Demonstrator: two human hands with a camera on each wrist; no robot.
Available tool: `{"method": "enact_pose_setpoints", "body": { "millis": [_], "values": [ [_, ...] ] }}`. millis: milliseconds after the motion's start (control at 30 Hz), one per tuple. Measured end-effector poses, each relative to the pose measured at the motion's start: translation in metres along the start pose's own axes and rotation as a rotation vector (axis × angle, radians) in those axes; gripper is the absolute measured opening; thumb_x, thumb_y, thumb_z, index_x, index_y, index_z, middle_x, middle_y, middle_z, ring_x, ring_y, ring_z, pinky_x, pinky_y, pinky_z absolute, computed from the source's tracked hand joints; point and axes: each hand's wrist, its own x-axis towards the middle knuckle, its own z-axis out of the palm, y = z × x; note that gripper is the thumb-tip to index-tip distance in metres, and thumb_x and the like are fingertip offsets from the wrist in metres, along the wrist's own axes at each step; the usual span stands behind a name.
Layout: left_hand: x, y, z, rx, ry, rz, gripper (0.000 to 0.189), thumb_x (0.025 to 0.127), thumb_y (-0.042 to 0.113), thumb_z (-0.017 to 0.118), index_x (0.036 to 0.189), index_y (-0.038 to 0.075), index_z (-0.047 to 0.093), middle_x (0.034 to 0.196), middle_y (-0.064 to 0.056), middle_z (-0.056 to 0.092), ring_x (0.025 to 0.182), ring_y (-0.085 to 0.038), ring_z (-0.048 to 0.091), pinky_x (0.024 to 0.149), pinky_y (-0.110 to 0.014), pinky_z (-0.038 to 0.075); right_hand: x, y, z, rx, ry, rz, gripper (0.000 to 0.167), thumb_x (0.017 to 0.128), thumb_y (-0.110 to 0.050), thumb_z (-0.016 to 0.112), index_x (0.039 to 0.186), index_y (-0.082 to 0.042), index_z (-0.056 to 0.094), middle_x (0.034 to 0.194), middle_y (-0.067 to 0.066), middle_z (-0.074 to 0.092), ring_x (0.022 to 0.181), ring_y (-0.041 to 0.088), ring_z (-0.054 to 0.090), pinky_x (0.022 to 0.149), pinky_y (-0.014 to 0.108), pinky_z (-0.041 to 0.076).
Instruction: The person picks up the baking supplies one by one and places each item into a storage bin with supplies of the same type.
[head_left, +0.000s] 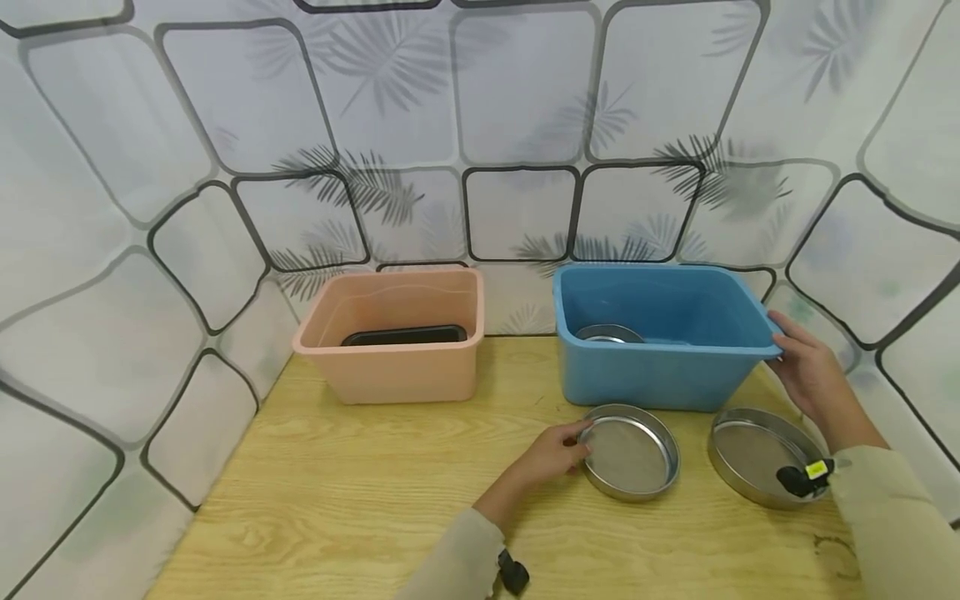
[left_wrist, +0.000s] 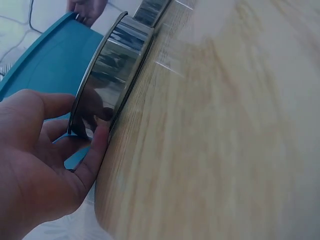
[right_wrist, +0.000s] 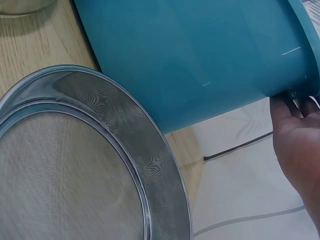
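Note:
On the wood-grain table, a round metal sieve lies in front of the blue plastic bin. My left hand pinches the sieve's left edge; in the left wrist view, thumb and fingers meet its shiny side wall. My right hand grips the blue bin's right rim, its fingers tucked under the lip in the right wrist view. A larger sieve with fine mesh lies below my right forearm, close to the bin. Inside the bin, part of another round metal sieve shows; its lower part is hidden.
A pink bin stands at the back left, with a black-rimmed object inside it. Behind both bins hangs a patterned cloth backdrop, which also runs along the left and right sides of the table.

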Motion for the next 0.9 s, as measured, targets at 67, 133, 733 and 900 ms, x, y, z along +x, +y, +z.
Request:
{"method": "enact_pose_setpoints", "body": {
  "millis": [67,133,733,900],
  "values": [
    [0.0,0.001,0.0,0.022,-0.003,0.009,0.049,0.101,0.015,0.06,0.15,0.016,0.051,0.093,0.0,0.058,0.073,-0.007,0.056,0.062,-0.022,0.054,0.0,0.0,0.0,0.004,0.003,-0.003,0.059,0.108,-0.008,0.041,0.16,-0.022,0.018,0.167,-0.008,-0.018,0.151,0.018,-0.021,0.095,0.009,0.045],
    [-0.001,0.003,-0.001,0.047,-0.006,0.02,0.05,0.101,0.014,0.059,0.15,0.016,0.05,0.087,-0.001,0.058,0.068,-0.008,0.055,0.06,-0.022,0.053,0.0,0.0,0.0,-0.002,0.004,-0.006,0.059,0.108,-0.008,0.041,0.161,-0.023,0.018,0.167,-0.008,-0.018,0.151,0.018,-0.021,0.095,0.008,0.045],
    [-0.005,0.006,-0.011,-0.001,-0.008,0.071,0.045,0.103,0.005,0.05,0.148,0.011,0.052,0.139,-0.009,0.06,0.063,-0.006,0.045,0.059,-0.019,0.043,-0.002,0.0,0.004,0.01,0.021,-0.019,0.058,0.107,-0.006,0.042,0.16,-0.021,0.023,0.167,-0.004,-0.018,0.151,0.019,-0.021,0.087,0.009,0.051],
    [-0.005,0.004,-0.012,-0.054,-0.002,0.059,0.045,0.102,0.004,0.051,0.147,0.008,0.053,0.149,-0.012,0.053,0.088,-0.01,0.061,0.074,-0.023,0.055,-0.003,0.0,0.004,0.019,0.027,-0.015,0.057,0.107,-0.006,0.042,0.159,-0.022,0.025,0.167,-0.004,-0.018,0.151,0.019,-0.021,0.087,0.009,0.051]
  ]
}}
